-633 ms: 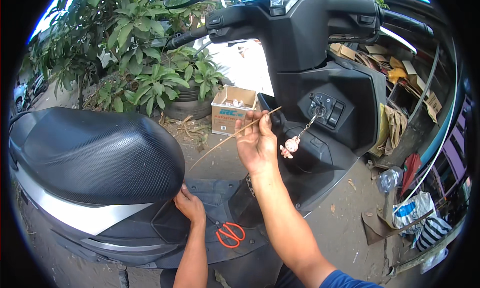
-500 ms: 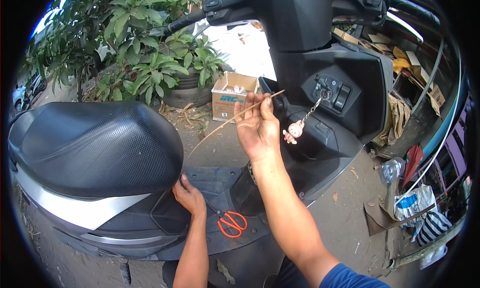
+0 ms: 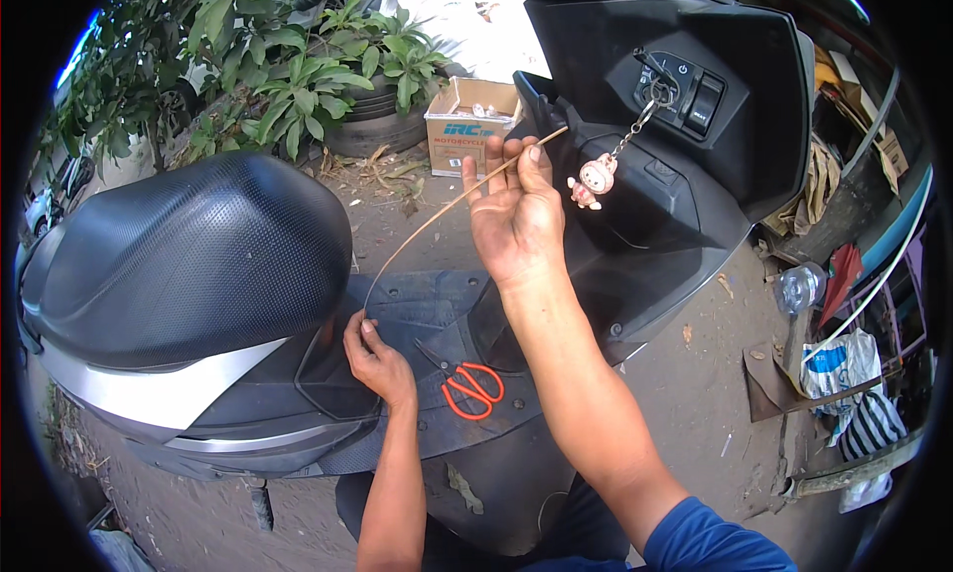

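Note:
A thin tan strip [image 3: 417, 228] bows between my two hands. With the palm turned up, my right hand [image 3: 518, 210] pinches it near its upper end between thumb and fingers, and a short tip sticks out past the thumb. The lower end of the strip meets the fingertips of my left hand [image 3: 381, 365], which are closed on it beside the front of the black scooter seat [image 3: 199, 264]. Scissors with red-orange handles [image 3: 475, 391] lie partly open on the scooter's footboard [image 3: 437, 299], to the right of my left hand.
A key with a pink figure keychain [image 3: 596, 178] hangs from the scooter's front panel [image 3: 735, 145]. Behind the scooter stand a cardboard box [image 3: 462, 140] and a leafy potted plant [image 3: 372, 130]. To the right are a clear plastic bottle [image 3: 799, 288], bags and cardboard scraps.
The view has tipped downward, so the scooter sits higher in it. My left hand has come clear of the seat edge and its fingertips now meet the strip's lower end. My right hand keeps its pinch.

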A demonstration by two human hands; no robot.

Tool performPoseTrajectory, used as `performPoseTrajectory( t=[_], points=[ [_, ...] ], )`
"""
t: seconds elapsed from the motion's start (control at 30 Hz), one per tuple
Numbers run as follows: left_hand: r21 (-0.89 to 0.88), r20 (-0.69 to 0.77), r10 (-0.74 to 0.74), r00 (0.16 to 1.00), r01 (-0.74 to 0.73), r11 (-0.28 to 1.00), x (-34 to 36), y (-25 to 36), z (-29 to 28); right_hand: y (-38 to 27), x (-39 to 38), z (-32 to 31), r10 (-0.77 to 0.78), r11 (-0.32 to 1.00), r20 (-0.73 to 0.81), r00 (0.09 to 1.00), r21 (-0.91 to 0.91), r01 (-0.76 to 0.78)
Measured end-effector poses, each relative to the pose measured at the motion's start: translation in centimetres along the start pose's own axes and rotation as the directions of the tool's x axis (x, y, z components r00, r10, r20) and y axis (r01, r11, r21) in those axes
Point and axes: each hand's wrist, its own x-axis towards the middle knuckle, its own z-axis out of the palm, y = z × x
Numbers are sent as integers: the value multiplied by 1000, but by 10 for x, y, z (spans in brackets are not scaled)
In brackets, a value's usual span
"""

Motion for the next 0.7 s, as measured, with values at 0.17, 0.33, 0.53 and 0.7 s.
performPoseTrajectory(
  t=[0.17, 0.33, 0.53, 0.7],
  points=[
    [45, -22, 23, 999, -22, 999, -7, -5, -13, 4, -3, -5, -34, 998, -9, 999, -43, 33],
    [-98, -56, -24, 998, 19, 995, 8, 1, -20, 10, -6, -5, -12, 1000, -30, 999, 8, 13],
    [-237, -1, -67, 998, 65, 969, 9, 20, -11, 1, 7, -13, -108, 981, 114, 988, -151, 124],
    [-210, 96, -50, 994, 69, 975, 7, 4, -19, 3, -7, -16, -155, 889, 47, 987, -429, 160]
  ],
)
